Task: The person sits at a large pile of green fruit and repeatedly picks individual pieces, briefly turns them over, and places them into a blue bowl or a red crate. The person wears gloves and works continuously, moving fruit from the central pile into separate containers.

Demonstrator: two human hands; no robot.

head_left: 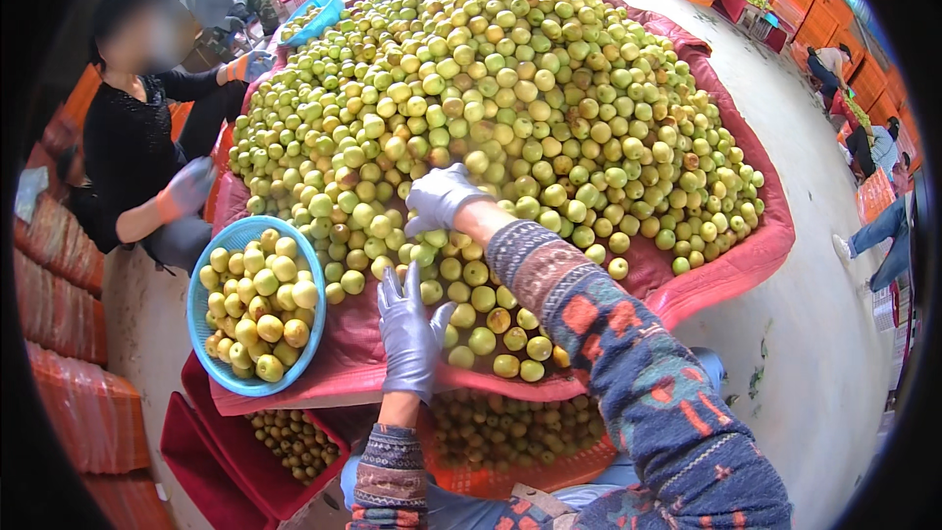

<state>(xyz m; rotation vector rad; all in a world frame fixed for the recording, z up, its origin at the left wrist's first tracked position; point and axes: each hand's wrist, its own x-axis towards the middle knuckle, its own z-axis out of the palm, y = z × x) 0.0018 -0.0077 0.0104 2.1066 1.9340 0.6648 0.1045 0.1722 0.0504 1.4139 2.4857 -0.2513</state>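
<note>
A large heap of small round green jujubes (549, 98), many with brown patches, covers a table lined with red padded cloth (706, 290). My right hand (446, 198), in a grey glove, reaches over the near slope of the heap. Its fingers curl down among the fruit; what they hold, if anything, is hidden. Closer to me, my left hand (409, 334), gloved alike, is open with its fingers spread upward and its palm over the cloth beside the nearest jujubes. Left of it, a blue plastic basket (316, 339) full of jujubes rests at the table's corner.
Below the table edge are a red bin (201, 447) with fruit and an orange crate (535, 471) of browner fruit. A gloved co-worker (147, 137) sits at the left. Another blue basket (332, 12) stands behind. Orange crates (83, 422) are stacked along the left.
</note>
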